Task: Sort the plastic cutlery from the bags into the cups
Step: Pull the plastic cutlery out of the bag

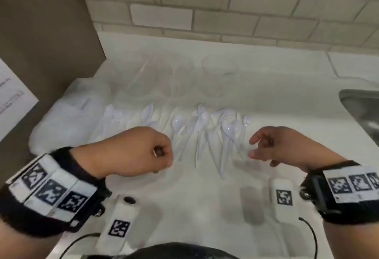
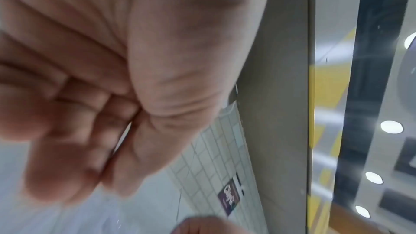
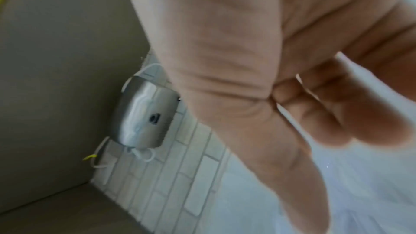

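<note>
Several clear plastic spoons and forks (image 1: 196, 129) lie spread over the middle of the white counter (image 1: 194, 193). Clear cups (image 1: 141, 78) (image 1: 219, 74) stand behind them near the wall, faint and blurred. Crumpled plastic bags (image 1: 67, 115) sit at the left. My left hand (image 1: 162, 152) is curled into a fist just left of the cutlery; a thin white end of a cutlery piece (image 1: 154, 152) (image 2: 122, 138) shows inside it. My right hand (image 1: 254, 147) hovers at the pile's right edge, fingers loosely curled, thumb and forefinger apart, with nothing plainly held.
A steel sink (image 1: 361, 111) sits at the right edge. A brown panel (image 1: 41, 33) walls off the left, and white tiles (image 1: 225, 12) run behind. Two white marker blocks (image 1: 117, 224) (image 1: 284, 199) with cables lie near the front edge.
</note>
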The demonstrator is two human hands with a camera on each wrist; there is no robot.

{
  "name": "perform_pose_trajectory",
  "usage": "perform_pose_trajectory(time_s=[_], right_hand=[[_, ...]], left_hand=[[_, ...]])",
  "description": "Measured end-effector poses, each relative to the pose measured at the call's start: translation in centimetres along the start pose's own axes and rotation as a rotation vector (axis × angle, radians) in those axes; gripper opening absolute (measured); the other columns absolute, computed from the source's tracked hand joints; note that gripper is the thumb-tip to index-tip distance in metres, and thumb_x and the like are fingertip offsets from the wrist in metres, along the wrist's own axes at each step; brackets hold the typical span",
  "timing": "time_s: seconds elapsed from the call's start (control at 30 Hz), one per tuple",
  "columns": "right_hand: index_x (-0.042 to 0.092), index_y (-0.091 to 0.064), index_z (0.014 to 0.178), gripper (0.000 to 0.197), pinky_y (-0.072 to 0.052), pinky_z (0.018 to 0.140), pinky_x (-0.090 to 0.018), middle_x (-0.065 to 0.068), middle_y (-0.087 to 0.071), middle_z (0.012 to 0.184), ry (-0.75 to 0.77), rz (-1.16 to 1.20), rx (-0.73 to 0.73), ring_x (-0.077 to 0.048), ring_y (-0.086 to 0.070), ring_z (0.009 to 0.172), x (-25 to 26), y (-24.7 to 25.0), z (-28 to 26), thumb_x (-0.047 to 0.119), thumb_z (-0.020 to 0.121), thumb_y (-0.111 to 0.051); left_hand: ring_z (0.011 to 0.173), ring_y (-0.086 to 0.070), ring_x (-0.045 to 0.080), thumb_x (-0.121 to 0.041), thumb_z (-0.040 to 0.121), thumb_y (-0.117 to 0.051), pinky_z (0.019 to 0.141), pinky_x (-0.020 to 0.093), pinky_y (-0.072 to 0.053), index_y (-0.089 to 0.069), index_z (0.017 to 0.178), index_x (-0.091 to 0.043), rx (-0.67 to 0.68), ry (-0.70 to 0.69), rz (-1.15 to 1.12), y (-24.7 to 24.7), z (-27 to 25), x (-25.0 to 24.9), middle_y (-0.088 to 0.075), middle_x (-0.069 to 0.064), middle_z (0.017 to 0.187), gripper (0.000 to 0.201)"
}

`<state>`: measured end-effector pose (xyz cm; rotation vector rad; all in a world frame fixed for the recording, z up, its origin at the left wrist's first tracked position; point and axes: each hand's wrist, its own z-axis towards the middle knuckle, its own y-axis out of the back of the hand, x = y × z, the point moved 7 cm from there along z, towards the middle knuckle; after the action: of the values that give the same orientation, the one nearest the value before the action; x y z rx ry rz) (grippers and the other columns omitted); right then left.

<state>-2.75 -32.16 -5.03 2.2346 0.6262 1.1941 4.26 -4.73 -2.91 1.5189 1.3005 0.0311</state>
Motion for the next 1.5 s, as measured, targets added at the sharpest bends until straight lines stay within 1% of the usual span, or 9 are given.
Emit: perform_pose_trajectory(time_s=[0.13,0.3,0.43,0.73,0.97,1.1,1.17,1.3,1.5], right_hand=[[0.018,-0.049,0.122,0.072,-0.059,0.066,-0.031,-0.005,-0.063,0.094,-0.189,0.06,-0.149,-0.017,-0.067,0.08,-0.4,0.6,3.0,0.023,0.063,-0.09],[0.018,-0.039,0.112,0.079,-0.06,0.077,-0.045,-0.008,-0.065,0.1,-0.291,-0.066,-0.048,-0.022,-0.07,0.085,-0.7,-0.6,4.2,0.029,0.055,-0.092],[0.015,-0.038,0.104,0.08,-0.06,0.076,-0.043,-0.01,-0.071,0.089,-0.274,-0.116,-0.046,-0.025,-0.072,0.077,0.2,-1.5,4.9,0.031,0.049,-0.093],[0.011,-0.041,0.125,0.08,-0.059,0.078,-0.048,-0.014,-0.07,0.095,-0.252,-0.047,-0.035,-0.03,-0.072,0.085,1.1,-3.1,6.0,0.014,0.06,-0.089],[0.014,-0.042,0.139,0.082,-0.06,0.078,-0.045,-0.011,-0.068,0.097,-0.178,0.051,-0.024,-0.028,-0.073,0.083,2.7,-4.0,6.5,0.002,0.068,-0.082],[0.0,-0.057,0.112,0.047,-0.059,0.081,-0.046,-0.018,-0.069,0.095,-0.187,0.09,-0.049,-0.032,-0.072,0.084,2.9,-3.5,6.3,0.004,0.071,-0.08],[0.01,-0.059,0.087,0.027,-0.059,0.083,-0.044,-0.014,-0.07,0.094,-0.171,0.073,-0.042,-0.029,-0.072,0.086,3.4,-3.8,6.3,0.016,0.073,-0.081],[0.011,-0.064,0.087,0.06,-0.059,0.081,-0.041,-0.011,-0.073,0.091,-0.151,-0.095,0.0,-0.024,-0.072,0.083,4.9,-4.6,6.6,0.053,0.051,-0.087],[0.012,-0.054,0.083,0.056,-0.052,0.071,-0.031,-0.008,-0.062,0.093,-0.176,-0.303,-0.06,-0.022,-0.059,0.088,6.1,-5.8,7.8,0.057,0.061,-0.078]], left_hand=[[0.079,-0.056,0.0,-0.029,0.079,-0.074,0.061,0.005,-0.037,-0.06,0.105,-0.027,-0.274,-0.047,0.111,0.7,5.1,-1.7,-0.061,-0.014,0.101,0.029],[0.137,-0.027,0.025,-0.05,0.066,-0.081,0.109,0.038,-0.032,-0.017,0.152,-0.028,-0.126,0.003,0.319,-1.0,9.8,-2.0,-0.021,-0.004,0.155,0.11],[0.146,-0.006,0.027,-0.052,0.059,-0.083,0.113,0.044,-0.017,0.002,0.153,-0.033,-0.063,0.024,0.457,-1.3,12.1,-2.5,0.007,-0.008,0.162,0.129],[0.139,-0.024,0.026,-0.056,0.058,-0.082,0.107,0.042,-0.025,-0.008,0.153,-0.035,-0.05,0.025,0.424,-1.4,14.8,-2.1,-0.032,-0.005,0.152,0.121],[0.122,-0.053,0.019,-0.031,0.07,-0.084,0.101,0.029,-0.042,-0.03,0.149,-0.023,-0.091,-0.063,0.094,-1.7,15.2,-2.5,-0.052,-0.001,0.138,0.095],[0.117,-0.055,0.017,-0.027,0.072,-0.083,0.094,0.024,-0.043,-0.039,0.144,-0.02,-0.145,-0.061,0.077,-0.8,15.0,-2.2,-0.055,-0.001,0.134,0.084],[0.115,-0.056,0.017,-0.025,0.073,-0.082,0.093,0.024,-0.043,-0.045,0.14,-0.018,-0.152,-0.057,0.1,-0.6,15.0,-2.3,-0.058,-0.001,0.131,0.077],[0.114,-0.057,0.017,-0.018,0.076,-0.076,0.091,0.023,-0.045,-0.057,0.129,-0.018,-0.196,-0.034,0.128,-0.3,15.3,-2.7,-0.06,0.0,0.127,0.056],[0.124,-0.053,0.017,-0.002,0.081,-0.067,0.101,0.024,-0.042,-0.057,0.132,-0.016,-0.174,0.021,0.085,0.0,15.8,-2.9,-0.056,0.001,0.136,0.053]])
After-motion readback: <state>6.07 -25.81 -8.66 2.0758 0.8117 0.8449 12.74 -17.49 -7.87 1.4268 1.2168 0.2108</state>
